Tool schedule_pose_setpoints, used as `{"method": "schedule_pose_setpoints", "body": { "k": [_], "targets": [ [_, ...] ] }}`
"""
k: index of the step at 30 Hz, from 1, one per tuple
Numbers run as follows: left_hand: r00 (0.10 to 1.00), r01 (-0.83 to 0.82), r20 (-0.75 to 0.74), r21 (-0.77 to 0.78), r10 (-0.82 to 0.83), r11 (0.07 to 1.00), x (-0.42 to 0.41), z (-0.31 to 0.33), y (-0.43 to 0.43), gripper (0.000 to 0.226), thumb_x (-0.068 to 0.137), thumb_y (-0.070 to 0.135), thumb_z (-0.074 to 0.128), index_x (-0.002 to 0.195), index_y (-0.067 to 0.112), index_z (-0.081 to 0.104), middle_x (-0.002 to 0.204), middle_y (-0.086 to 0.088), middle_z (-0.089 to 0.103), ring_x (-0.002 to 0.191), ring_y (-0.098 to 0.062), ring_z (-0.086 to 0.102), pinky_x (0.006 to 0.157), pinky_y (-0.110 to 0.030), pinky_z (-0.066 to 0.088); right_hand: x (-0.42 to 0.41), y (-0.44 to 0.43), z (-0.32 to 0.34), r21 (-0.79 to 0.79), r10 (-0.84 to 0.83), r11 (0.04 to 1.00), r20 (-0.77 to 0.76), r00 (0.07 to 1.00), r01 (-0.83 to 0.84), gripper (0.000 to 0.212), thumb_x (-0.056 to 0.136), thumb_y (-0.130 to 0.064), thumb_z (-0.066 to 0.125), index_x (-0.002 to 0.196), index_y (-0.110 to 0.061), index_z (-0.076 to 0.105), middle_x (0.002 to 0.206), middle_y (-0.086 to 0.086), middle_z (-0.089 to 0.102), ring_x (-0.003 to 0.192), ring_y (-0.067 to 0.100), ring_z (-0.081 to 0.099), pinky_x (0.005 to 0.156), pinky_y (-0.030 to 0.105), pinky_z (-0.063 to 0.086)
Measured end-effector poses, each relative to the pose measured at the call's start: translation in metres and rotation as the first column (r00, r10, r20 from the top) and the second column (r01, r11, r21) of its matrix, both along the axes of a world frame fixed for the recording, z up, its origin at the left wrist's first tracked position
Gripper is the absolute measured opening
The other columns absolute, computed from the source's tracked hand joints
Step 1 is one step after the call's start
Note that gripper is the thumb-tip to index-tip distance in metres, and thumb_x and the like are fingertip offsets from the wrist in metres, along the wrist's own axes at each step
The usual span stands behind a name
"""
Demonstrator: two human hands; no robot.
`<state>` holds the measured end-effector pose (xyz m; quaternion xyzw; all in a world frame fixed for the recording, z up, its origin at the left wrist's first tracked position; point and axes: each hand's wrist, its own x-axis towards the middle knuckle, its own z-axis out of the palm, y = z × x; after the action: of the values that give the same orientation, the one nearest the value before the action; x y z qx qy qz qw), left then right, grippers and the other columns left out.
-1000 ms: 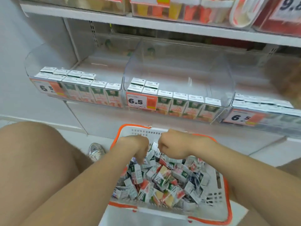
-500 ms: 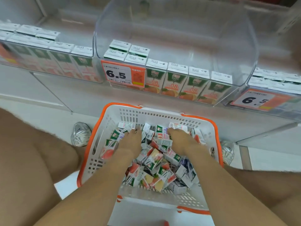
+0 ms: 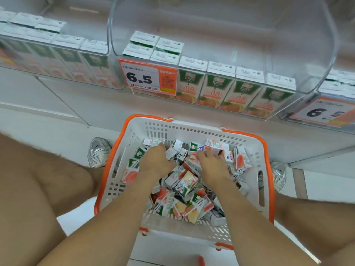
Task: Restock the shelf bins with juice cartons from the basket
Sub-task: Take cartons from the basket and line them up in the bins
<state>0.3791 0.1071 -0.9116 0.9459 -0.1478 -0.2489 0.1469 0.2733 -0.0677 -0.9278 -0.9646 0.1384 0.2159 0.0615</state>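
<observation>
A white basket (image 3: 251,198) with an orange rim stands on the floor below the shelf, holding a loose pile of several small juice cartons (image 3: 184,189). Both hands are down in the far half of that pile. My left hand (image 3: 155,160) has its fingers curled over cartons near the basket's far wall. Beside it, my right hand (image 3: 213,164) curls its fingers over a carton, with the fingertips buried in the pile. Above stands the clear middle shelf bin (image 3: 221,35), which has a front row of upright green cartons (image 3: 217,83) and much bare room behind.
A left bin (image 3: 57,54) and a right bin (image 3: 336,89) flank the middle one, both with upright cartons. An orange 6.5 price tag (image 3: 148,77) hangs on the middle bin's front. My bare legs (image 3: 38,189) and shoes (image 3: 99,152) bracket the basket.
Both hands went from closed fists above the basket down into the carton pile and now dig in at its far side. The view has dropped closer to the basket.
</observation>
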Motion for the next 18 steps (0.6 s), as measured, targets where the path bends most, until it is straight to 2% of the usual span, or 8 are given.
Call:
{"method": "schedule_pose_setpoints", "body": {
  "k": [2,5,7,9,11,14,16,18],
  "targets": [
    [0.990,-0.125,-0.082,-0.099,0.117,0.987,0.004,0.007,0.005,0.028,0.088,0.044,0.070,0.090,0.018,0.060,0.080,-0.001,0.064,0.075,-0.024,0.062,0.061,-0.031,0.045,0.003,0.003,0.009,0.072,-0.086,0.994,0.007,0.996,0.085,0.072,0.084,-0.014,0.080,0.144,-0.019,0.042,0.140,0.011,0.044,0.118,0.036,0.058,0.109,0.048,0.045],
    [0.932,-0.331,-0.237,-0.248,0.275,0.910,0.006,0.025,0.013,0.049,0.095,0.044,0.063,0.057,0.014,0.060,0.058,-0.002,0.063,0.059,-0.023,0.059,0.062,-0.028,0.047,0.010,0.003,0.033,0.204,-0.257,0.947,0.014,0.966,0.248,0.061,0.082,-0.028,0.080,0.136,-0.014,0.055,0.129,0.010,0.056,0.106,0.029,0.061,0.094,0.041,0.056],
    [0.864,-0.450,-0.377,-0.279,0.334,0.849,0.009,0.043,0.018,0.045,0.092,0.046,0.065,0.066,0.010,0.073,0.072,-0.005,0.076,0.070,-0.026,0.071,0.073,-0.035,0.061,0.015,0.002,0.052,0.301,-0.310,0.910,0.030,0.950,0.287,0.042,0.081,-0.032,0.079,0.119,-0.018,0.065,0.114,0.006,0.067,0.097,0.024,0.064,0.085,0.037,0.058],
    [0.808,-0.484,-0.507,-0.280,0.300,0.829,0.015,0.063,0.022,0.038,0.086,0.042,0.070,0.077,0.006,0.076,0.083,-0.008,0.079,0.078,-0.030,0.075,0.077,-0.046,0.066,0.017,0.001,0.072,0.425,-0.316,0.866,0.052,0.947,0.266,0.032,0.084,-0.035,0.078,0.110,-0.024,0.064,0.113,0.007,0.067,0.097,0.026,0.066,0.080,0.037,0.057],
    [0.807,-0.410,-0.554,-0.273,0.207,0.870,0.022,0.089,0.023,0.030,0.084,0.033,0.073,0.080,0.003,0.068,0.081,-0.009,0.069,0.074,-0.028,0.067,0.071,-0.043,0.066,0.018,0.001,0.093,0.502,-0.275,0.841,0.077,0.958,0.201,0.025,0.088,-0.037,0.077,0.107,-0.027,0.064,0.123,0.004,0.064,0.105,0.025,0.063,0.081,0.036,0.050],
    [0.865,-0.170,-0.499,-0.216,0.040,0.962,0.025,0.133,0.028,0.025,0.082,0.022,0.072,0.082,0.010,0.050,0.079,-0.012,0.048,0.062,-0.025,0.054,0.057,-0.031,0.053,0.019,0.004,0.126,0.501,-0.170,0.861,0.117,0.979,0.090,0.022,0.088,-0.026,0.081,0.107,-0.029,0.071,0.132,-0.004,0.063,0.126,0.020,0.058,0.100,0.038,0.049],
    [0.856,-0.067,-0.516,-0.174,-0.033,0.982,0.024,0.159,0.033,0.026,0.080,0.015,0.072,0.091,0.010,0.049,0.085,-0.013,0.052,0.064,-0.026,0.057,0.061,-0.031,0.052,0.018,0.009,0.150,0.476,-0.111,0.879,0.123,0.986,0.039,0.024,0.087,-0.016,0.082,0.108,-0.026,0.077,0.131,-0.005,0.067,0.128,0.018,0.059,0.106,0.038,0.049],
    [0.834,0.004,-0.546,-0.147,-0.084,0.989,0.021,0.181,0.038,0.035,0.076,0.014,0.077,0.103,0.007,0.055,0.097,-0.013,0.062,0.076,-0.029,0.070,0.075,-0.036,0.064,0.015,0.014,0.175,0.479,-0.087,0.877,0.132,0.987,0.013,0.028,0.085,-0.015,0.084,0.111,-0.023,0.079,0.129,-0.006,0.070,0.123,0.012,0.061,0.104,0.034,0.050]
  ]
}}
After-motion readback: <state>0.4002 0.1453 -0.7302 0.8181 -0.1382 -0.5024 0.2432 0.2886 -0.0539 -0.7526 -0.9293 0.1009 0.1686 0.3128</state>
